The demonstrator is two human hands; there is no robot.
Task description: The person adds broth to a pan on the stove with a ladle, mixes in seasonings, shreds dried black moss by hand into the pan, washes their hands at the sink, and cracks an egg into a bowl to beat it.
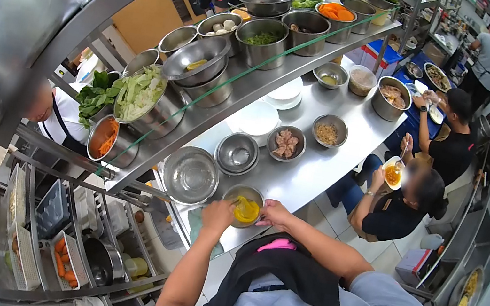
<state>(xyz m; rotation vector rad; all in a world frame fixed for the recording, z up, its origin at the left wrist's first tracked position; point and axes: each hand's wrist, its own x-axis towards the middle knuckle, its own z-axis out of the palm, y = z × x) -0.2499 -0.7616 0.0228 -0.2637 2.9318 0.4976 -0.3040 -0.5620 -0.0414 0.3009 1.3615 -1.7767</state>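
Near the front edge of the steel table, a small metal bowl [245,191] holds something bright yellow and glossy [246,210]; I cannot tell exactly what it is. My left hand [218,215] is closed at the bowl's left rim. On the opposite side, my right hand [275,214] has its fingers pinched at the right rim. A wide, shiny metal bowl [191,175] stands just beyond my left hand, beside stacked smaller bowls [237,153]. Farther back are a bowl of raw meat [286,144] and a bowl of chopped pale bits [327,132].
Above the table's left side runs a steel shelf [197,126] carrying several vegetable containers. White plates [257,118] and a pot of meat [392,100] stand on the table. At right, a seated person [400,214] eats. Carrots fill a basket [66,262] below left.
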